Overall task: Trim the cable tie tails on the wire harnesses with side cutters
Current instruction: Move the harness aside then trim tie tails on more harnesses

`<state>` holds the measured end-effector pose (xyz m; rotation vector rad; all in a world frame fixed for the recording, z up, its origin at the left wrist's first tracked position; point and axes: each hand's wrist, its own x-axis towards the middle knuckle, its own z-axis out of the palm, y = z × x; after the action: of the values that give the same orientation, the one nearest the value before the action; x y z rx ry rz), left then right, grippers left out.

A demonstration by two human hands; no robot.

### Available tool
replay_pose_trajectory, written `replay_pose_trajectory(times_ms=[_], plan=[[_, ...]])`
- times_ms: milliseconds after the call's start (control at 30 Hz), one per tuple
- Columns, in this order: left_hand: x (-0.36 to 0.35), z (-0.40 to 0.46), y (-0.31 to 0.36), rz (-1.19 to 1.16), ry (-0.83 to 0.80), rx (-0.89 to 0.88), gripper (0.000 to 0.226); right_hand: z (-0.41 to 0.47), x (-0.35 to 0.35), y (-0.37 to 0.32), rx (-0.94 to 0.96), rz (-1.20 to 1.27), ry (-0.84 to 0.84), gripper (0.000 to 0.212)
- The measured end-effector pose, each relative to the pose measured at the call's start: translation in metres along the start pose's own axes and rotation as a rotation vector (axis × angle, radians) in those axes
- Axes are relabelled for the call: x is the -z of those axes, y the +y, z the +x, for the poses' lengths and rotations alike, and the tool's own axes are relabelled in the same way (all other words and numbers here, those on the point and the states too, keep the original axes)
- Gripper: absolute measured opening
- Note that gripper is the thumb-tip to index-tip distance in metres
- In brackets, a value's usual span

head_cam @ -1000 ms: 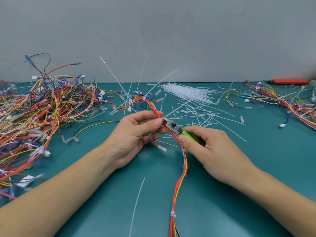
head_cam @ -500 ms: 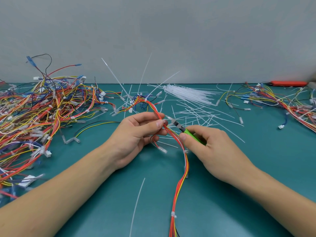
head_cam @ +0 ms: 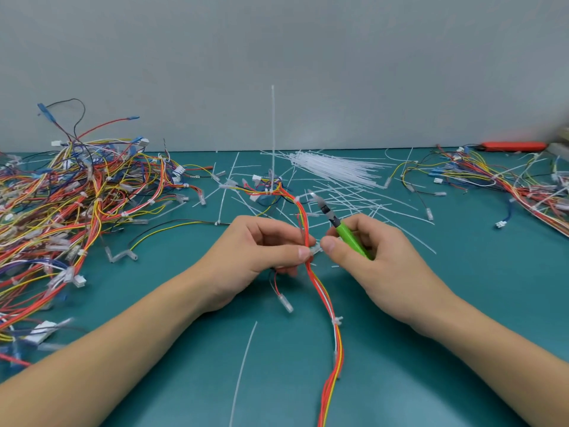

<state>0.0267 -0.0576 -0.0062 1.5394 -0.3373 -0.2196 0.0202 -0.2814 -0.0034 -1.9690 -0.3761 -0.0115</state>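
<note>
Fingers [head_cam: 303,252] of the left hand [head_cam: 252,260] curl round and pinch the red, yellow and white harness [head_cam: 326,303] at mid-length, with a small clear plastic piece at the thumb tip. The right hand [head_cam: 378,263] is curled round the green handle of the side cutters [head_cam: 338,224]; the dark, pointed tip stands just right of the harness and clear of it, angled up and away. How far the blades are parted cannot be told.

Risks, as judged: the tip sits near insulated wires, so a careless bite could nick a wire instead of a tie tail. A tail cut under tension may fly off, and a cut made away from the tie head would leave a sharp stub. One long tail [head_cam: 272,124] stands upright at the far end of the harness and is still uncut; a wobble there could make the blades slip.

Materials: the wires are thin, glossy and limp, bound at intervals by small white ties. Cut tails [head_cam: 363,208] lie as stiff, translucent white strips across the smooth teal counter [head_cam: 184,380]. A bundle of unused ties [head_cam: 335,166] lies beyond them. Tangled piles of harnesses lie at the left [head_cam: 61,204] and far right [head_cam: 523,186], with clear sleeves and white connectors.
</note>
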Motion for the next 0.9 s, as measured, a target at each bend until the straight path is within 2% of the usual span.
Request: replay_pose_trajectory(times_ms=[100,367,467,567,733,900], plan=[[-0.003,-0.001,0.003,0.051,-0.026,0.011,0.018,-0.003,-0.003,-0.004,0.008,0.086,-0.030,0.010],[-0.006,-0.003,0.002,0.106,-0.071,0.022,0.004,-0.008,-0.004,-0.014,0.054,0.353,-0.180,0.027],[-0.004,-0.002,0.003,0.058,0.024,-0.003,0.008,-0.008,-0.005,-0.015,0.054,0.348,-0.168,0.029],[0.003,0.001,0.004,-0.139,0.127,0.052,0.017,-0.009,-0.003,-0.015,0.084,0.273,-0.173,0.031],[0.002,0.004,0.002,-0.165,0.101,0.044,0.010,-0.012,-0.006,-0.014,0.107,0.132,-0.306,0.033],[0.004,0.005,0.002,-0.185,0.085,0.069,0.012,-0.014,-0.005,-0.016,0.159,0.042,-0.329,0.036]])
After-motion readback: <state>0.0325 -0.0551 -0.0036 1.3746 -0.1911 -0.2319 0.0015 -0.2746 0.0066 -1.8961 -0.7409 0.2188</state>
